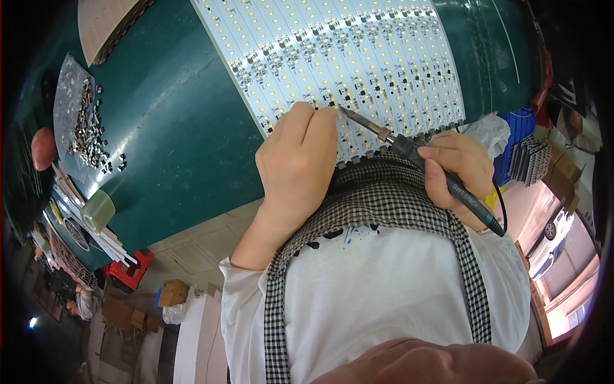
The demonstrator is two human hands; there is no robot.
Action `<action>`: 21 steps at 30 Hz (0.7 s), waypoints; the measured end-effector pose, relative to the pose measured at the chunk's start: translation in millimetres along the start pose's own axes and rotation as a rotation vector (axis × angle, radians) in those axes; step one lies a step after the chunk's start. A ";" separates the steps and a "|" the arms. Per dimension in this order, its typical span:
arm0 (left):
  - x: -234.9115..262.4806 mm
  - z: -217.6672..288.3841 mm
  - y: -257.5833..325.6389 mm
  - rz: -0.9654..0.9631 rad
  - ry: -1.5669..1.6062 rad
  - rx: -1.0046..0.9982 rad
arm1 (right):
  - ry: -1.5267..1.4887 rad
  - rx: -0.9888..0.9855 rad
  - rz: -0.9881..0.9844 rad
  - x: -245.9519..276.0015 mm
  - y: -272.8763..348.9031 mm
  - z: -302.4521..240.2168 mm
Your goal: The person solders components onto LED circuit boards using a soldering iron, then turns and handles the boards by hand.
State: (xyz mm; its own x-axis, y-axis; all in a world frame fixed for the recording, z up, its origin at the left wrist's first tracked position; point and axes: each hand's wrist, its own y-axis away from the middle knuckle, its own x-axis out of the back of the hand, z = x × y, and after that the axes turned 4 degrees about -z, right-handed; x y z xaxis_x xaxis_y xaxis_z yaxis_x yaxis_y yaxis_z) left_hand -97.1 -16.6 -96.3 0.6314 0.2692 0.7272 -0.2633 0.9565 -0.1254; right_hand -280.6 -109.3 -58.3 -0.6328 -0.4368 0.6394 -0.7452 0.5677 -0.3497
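Observation:
A white LED circuit board panel [358, 64] lies on the green table in front of me, covered with rows of small yellow LEDs and dark parts. My right hand [459, 168] grips a soldering iron [404, 147] by its dark handle. The iron slants up and left, its tip over the panel just right of my left hand. My left hand [297, 157] rests at the panel's lower left part with its fingers curled together. Those fingertips are turned away from view, so whatever they pinch is hidden.
On the green table [173, 128], a clear plastic bag [66, 96] lies by spilled small components [93, 131]. A tape roll [98, 211] sits near the left edge. Stacked boards [109, 25] lie far left. Below are a red stool [131, 272] and, at right, a blue crate [522, 131].

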 end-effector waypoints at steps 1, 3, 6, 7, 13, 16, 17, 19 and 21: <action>-0.6 -0.5 0.1 0.002 0.005 -0.014 | 0.013 0.016 -0.013 0.4 -1.9 -1.5; 0.2 1.0 -1.1 0.022 0.033 0.001 | 0.027 0.032 -0.026 -0.4 -3.3 -3.1; 1.3 -3.7 0.9 0.080 0.058 0.017 | 0.006 0.052 -0.024 -2.0 -1.9 -3.3; 2.3 -6.0 2.0 0.120 0.057 0.018 | 0.005 0.054 0.011 -1.9 1.1 -3.1; 7.9 -3.9 9.0 0.105 0.101 0.076 | -0.010 -0.017 0.012 1.1 2.6 -8.1; 1.2 -3.9 5.6 0.134 0.057 0.011 | -0.034 -0.065 -0.006 1.0 2.5 -10.2; 0.6 -3.6 5.6 0.134 0.060 0.010 | -0.043 -0.078 0.003 0.9 2.9 -10.5; 0.3 -2.7 5.8 0.105 0.047 0.045 | -0.049 -0.079 0.002 0.2 3.5 -9.5; -1.8 -2.7 4.8 0.096 0.044 0.043 | -0.052 -0.081 0.001 -0.5 3.8 -8.8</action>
State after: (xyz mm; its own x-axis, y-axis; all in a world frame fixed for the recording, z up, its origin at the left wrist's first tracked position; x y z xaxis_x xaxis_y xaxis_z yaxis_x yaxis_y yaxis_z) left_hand -97.5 -12.2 -100.1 0.6329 0.3652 0.6827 -0.3545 0.9206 -0.1638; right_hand -281.2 -100.8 -53.9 -0.6455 -0.4707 0.6015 -0.7262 0.6221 -0.2925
